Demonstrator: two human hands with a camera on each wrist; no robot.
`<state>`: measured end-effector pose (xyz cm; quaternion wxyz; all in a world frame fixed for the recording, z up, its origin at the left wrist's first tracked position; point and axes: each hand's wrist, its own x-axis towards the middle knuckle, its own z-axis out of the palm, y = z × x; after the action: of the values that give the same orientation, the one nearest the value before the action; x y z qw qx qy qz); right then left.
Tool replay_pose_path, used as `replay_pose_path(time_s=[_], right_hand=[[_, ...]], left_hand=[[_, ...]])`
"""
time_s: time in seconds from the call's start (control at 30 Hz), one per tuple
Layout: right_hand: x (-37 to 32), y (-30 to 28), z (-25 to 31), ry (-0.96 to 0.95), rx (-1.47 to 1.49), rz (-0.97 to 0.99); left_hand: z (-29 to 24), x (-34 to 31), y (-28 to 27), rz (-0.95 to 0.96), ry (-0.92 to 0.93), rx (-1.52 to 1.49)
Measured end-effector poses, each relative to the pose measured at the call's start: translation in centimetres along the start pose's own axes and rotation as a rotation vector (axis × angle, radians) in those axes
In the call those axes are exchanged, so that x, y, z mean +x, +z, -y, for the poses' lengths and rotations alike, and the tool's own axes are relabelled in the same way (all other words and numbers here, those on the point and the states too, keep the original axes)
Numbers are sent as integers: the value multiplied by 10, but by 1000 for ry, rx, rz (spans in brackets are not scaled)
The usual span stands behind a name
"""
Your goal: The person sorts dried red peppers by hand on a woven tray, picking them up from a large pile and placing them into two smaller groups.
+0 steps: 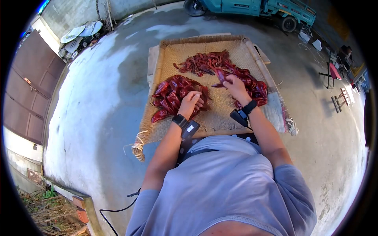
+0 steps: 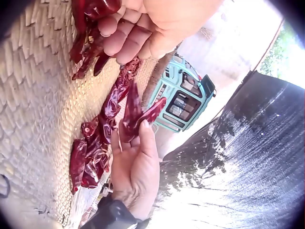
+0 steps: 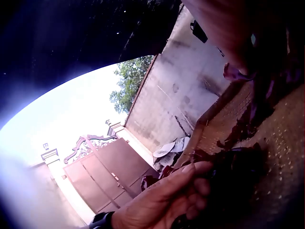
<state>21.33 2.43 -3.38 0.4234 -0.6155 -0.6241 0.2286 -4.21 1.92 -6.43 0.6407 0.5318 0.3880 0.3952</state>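
My right hand (image 1: pixel 236 88) pinches dried red chili peppers (image 1: pixel 221 75) between thumb and fingers, above the woven tray. In the left wrist view, two pointed chilies (image 2: pixel 133 110) stick up from that hand (image 2: pixel 136 174). My left hand (image 1: pixel 191 104) hovers at the right side of a heap of glossy, large chilies (image 1: pixel 173 93), its fingers loosely bent with nothing seen between them. A second pile of chilies (image 1: pixel 258 89) lies beside the right hand. Thinner, shrivelled chilies (image 1: pixel 204 63) form another pile toward the tray's far side.
The shallow woven tray (image 1: pixel 220 121) has a raised rim along its far side and sides, with tied corners near my lap. A turquoise three-wheeled truck (image 1: pixel 244 7) is parked beyond it. A small wooden stool (image 1: pixel 341 100) stands to the right; a brown metal gate (image 1: pixel 31 86) is at left.
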Motion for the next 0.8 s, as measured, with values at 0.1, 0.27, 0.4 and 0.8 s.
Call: replay_pose_path(time_s=[0.1,0.27,0.4,0.8], right_hand=[[-3,-20,9,10,-499,-279],[7,-29,8,20,-511,-277],[11,-10,16,-88,-676,-272],[-9,39,29,-84,-489,292]], left_hand=[[2,2,-1,4,3,27],[1,1,-1,-6,-3,-6],[-2,1,-1,-13,-14,-13],[3,1,-2,0,12,-16]])
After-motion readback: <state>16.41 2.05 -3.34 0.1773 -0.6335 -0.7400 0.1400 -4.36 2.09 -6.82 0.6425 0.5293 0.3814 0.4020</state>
